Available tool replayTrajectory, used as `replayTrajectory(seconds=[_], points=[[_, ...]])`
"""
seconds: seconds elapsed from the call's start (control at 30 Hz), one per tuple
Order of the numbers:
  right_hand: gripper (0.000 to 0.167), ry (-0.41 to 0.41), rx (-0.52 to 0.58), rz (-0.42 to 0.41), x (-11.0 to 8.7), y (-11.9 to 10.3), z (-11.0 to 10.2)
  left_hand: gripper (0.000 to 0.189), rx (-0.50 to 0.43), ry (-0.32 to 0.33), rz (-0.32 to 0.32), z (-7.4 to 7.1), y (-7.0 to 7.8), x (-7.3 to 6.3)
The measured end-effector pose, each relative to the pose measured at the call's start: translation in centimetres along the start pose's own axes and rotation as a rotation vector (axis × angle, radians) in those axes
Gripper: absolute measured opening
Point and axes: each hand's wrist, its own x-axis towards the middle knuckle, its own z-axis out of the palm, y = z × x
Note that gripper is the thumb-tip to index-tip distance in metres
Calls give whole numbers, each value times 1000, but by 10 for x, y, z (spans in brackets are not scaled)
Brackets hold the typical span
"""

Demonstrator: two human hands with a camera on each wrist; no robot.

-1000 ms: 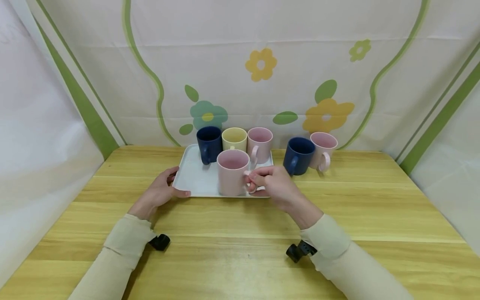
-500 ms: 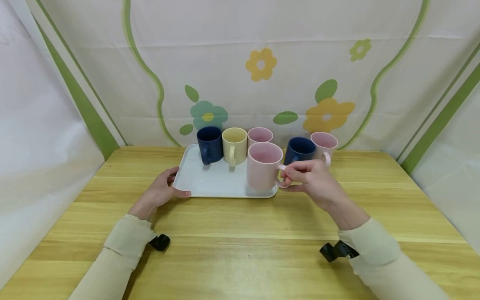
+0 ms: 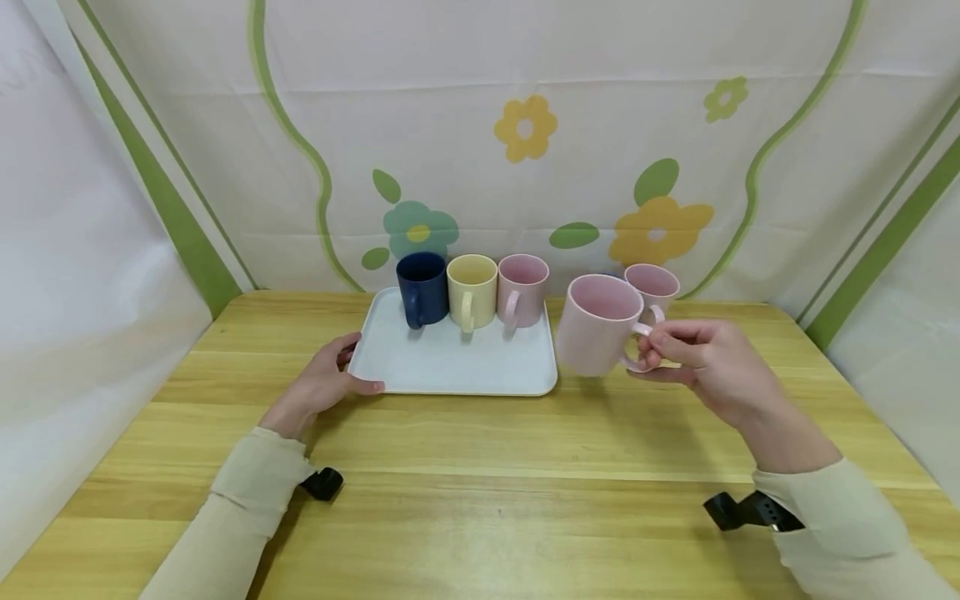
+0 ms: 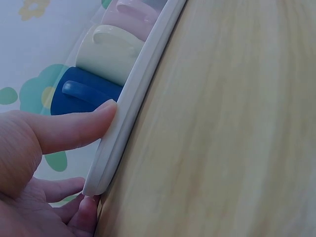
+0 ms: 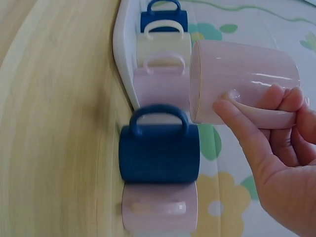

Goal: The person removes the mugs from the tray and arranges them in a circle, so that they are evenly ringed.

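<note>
My right hand (image 3: 720, 367) grips a pink mug (image 3: 596, 325) by its handle. The mug hangs above the table just right of the white tray (image 3: 457, 367), tilted slightly. At the tray's front left corner my left hand (image 3: 318, 379) holds on, thumb at the front rim and fingers round the side, as the left wrist view shows. Along the tray's back edge stand a navy mug (image 3: 422, 289), a yellow mug (image 3: 472, 292) and a second pink mug (image 3: 522, 292), side by side, handles forward.
Right of the tray, a navy mug (image 5: 159, 153) and another pink mug (image 5: 159, 207) stand on the wooden table (image 3: 487, 492). In the head view the held mug hides most of that navy one. A flower-printed cloth (image 3: 450, 125) rises behind the table.
My right hand has lifted the pink mug from over the tray's front and carried it rightward past the tray's right edge. The left hand and the tray have stayed put.
</note>
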Motion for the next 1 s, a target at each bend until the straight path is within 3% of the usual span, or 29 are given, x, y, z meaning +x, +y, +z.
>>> replayTrajectory(seconds=[0.37,0.67,1.0], points=[[32,-100,179,-139,-19,6,-57,113,-11,8,-11,1,0,0],[36,-63,286,-95,-32,5,-97,114,-15,11,-18,1,1,0],[37,3,293,-52,-43,14,-130,114,-10,5,-15,1,0,-2]])
